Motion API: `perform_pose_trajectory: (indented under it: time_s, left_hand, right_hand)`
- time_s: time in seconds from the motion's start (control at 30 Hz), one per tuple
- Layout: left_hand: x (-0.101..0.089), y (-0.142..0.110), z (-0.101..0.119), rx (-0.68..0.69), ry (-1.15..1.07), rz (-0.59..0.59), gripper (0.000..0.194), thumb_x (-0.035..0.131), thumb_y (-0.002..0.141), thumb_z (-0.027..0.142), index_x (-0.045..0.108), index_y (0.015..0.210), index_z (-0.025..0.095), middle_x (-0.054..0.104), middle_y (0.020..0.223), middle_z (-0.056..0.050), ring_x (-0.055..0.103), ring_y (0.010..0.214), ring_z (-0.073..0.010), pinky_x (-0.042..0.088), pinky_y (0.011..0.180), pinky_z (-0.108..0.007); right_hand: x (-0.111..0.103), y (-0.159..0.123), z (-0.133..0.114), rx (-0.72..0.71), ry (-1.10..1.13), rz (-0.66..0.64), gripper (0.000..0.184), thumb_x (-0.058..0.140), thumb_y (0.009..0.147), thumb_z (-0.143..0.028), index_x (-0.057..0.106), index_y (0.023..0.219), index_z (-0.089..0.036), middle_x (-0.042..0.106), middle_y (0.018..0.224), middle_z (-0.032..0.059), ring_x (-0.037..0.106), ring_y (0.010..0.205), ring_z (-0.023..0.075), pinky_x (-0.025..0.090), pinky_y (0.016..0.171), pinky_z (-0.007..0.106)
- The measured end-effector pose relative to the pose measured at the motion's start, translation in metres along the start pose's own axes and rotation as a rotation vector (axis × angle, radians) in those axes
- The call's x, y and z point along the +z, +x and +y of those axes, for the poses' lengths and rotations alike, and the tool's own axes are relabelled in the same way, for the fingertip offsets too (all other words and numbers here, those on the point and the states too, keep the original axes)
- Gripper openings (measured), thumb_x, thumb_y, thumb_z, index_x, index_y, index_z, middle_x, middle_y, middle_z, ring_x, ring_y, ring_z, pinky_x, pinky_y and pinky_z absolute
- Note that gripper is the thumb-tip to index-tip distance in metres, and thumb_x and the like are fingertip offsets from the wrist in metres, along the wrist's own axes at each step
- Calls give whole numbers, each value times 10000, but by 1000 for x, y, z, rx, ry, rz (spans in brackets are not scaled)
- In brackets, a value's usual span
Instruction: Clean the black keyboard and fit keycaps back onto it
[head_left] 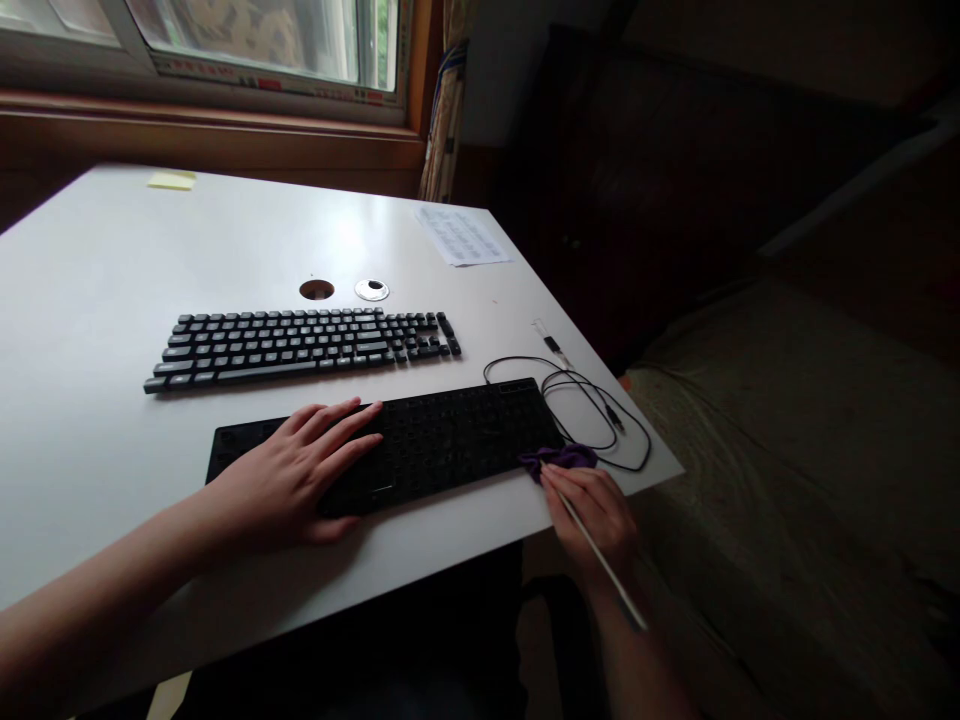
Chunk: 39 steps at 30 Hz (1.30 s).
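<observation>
A black keyboard base [450, 430] without its keycaps lies near the front edge of the table. Across its left half rests my left hand [304, 465], fingers spread and flat. My right hand [592, 505] pinches a thin light-coloured stick [600, 560] at the keyboard's near right corner. A bunched purple cloth [574, 457] sits at the stick's upper tip, against that corner; my fingers partly hide where they meet. Behind the base, loose dark keycaps [300, 345] are laid out in keyboard order.
A black cable [649, 440] loops at the right table edge, beside a small clear-and-black object [553, 345]. Farther back are a round table hole [316, 290], its silver cover [372, 290], printed sheets [465, 238] and a yellow note pad [172, 181] on the white table [97, 300].
</observation>
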<state>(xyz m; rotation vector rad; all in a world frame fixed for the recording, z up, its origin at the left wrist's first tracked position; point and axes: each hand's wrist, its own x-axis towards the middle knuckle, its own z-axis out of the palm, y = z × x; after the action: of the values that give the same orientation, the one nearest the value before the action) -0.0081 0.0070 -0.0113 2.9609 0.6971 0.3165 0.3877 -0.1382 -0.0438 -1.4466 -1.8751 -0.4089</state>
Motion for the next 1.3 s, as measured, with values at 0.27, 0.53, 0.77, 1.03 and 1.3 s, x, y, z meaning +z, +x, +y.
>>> perform_pose_trajectory:
  time_s: [0.27, 0.53, 0.77, 1.03, 1.3]
  left_hand:
    - [-1, 0, 0, -5, 16, -15, 809, 688, 839, 513, 433, 1535, 190, 235, 1695, -137, 277, 1533, -398, 283, 1232, -580]
    - [-2, 0, 1, -8, 18, -22, 828, 692, 835, 517, 413, 1546, 198, 240, 1693, -145, 273, 1535, -395, 281, 1229, -582]
    - [-2, 1, 2, -6, 17, -15, 826, 701, 827, 501, 421, 1542, 198, 249, 1690, -149, 275, 1533, -396, 272, 1229, -581]
    - [0, 0, 1, -9, -21, 11, 818, 711, 822, 503, 441, 1535, 208, 268, 1686, -138, 296, 1522, -404, 274, 1231, -586]
    - [-2, 1, 3, -26, -1, -11, 806, 702, 833, 517, 449, 1529, 196, 250, 1692, -133, 284, 1530, -396, 274, 1236, -577]
  right_hand:
    - [24, 17, -73, -55, 184, -74, 465, 704, 844, -34, 692, 1237, -283, 780, 972, 64, 733, 869, 236, 620, 758, 416]
    - [7, 10, -35, 16, 58, -9, 403, 711, 850, -40, 719, 1173, -281, 770, 967, 65, 711, 847, 236, 614, 787, 450]
    - [23, 9, -64, -79, 183, -84, 504, 725, 828, -2, 684, 1255, -265, 770, 1031, 67, 711, 927, 228, 611, 804, 416]
    - [3, 8, -19, 91, 39, 29, 269, 743, 846, -58, 745, 1055, -227, 760, 957, 63, 708, 875, 206, 593, 832, 390]
    - [10, 9, -36, 359, 139, 17, 53, 698, 929, -221, 743, 957, -227, 781, 875, 38, 744, 792, 195, 593, 770, 325]
